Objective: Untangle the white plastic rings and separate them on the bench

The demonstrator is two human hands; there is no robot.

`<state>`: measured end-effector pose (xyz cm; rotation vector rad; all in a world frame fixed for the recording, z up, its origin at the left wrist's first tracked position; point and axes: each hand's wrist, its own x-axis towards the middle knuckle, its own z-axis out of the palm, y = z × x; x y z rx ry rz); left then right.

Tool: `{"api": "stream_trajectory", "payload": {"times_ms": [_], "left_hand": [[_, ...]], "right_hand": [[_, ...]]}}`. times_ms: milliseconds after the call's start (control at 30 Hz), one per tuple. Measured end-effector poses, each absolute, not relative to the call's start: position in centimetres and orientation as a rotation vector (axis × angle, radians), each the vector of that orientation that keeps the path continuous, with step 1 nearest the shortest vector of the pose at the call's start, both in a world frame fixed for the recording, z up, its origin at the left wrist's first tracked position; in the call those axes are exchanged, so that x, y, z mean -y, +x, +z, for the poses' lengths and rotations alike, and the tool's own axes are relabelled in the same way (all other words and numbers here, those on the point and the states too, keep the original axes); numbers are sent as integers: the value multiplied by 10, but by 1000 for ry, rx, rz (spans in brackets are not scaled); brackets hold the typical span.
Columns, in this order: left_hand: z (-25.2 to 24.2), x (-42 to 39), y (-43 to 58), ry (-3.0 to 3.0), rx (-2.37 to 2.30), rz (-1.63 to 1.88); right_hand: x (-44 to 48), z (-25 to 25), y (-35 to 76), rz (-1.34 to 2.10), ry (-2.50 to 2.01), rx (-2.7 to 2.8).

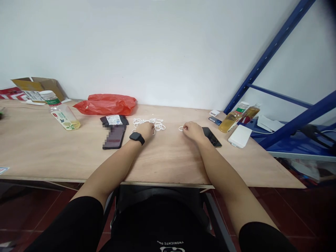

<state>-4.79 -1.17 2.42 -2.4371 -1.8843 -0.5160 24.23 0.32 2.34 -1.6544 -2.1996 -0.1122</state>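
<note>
Left hand (146, 130), curled, partly hides ring pile (159, 125); hold cannot be told.
Right hand (193, 131): fingers nearly closed, pinching 1 ring (179, 128), partly covered, projecting left of fingertips.

Your bench (165, 159) is a pale wood-grained board running out past both your hands. A loose heap of white loops (160, 124) lies on it around and just beyond your left hand (146, 129). Left of that hand you have a dark phone (115, 137), with a labelled black packet (114, 120) at its far end; beyond them sits a crumpled red bag (109, 105), and farther left a bottle (64, 114) and an opened cardboard box (49, 88). A dark-screened device (212, 137) lies just right of your right hand (193, 131); farther right are a white case (240, 136), an amber-filled bottle (230, 120), a small blue packet (215, 120) and a white block (214, 113).
</note>
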Motion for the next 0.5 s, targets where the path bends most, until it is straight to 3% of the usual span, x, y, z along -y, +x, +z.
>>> {"api": "stream_trajectory", "payload": {"times_ms": [233, 500], "left_hand": [[29, 12, -47, -2423, 1862, -602], [27, 20, -34, -2744, 1281, -1017]], "right_hand": [[2, 27, 231, 96, -1461, 2066], [26, 33, 195, 264, -1036, 2135]]}}
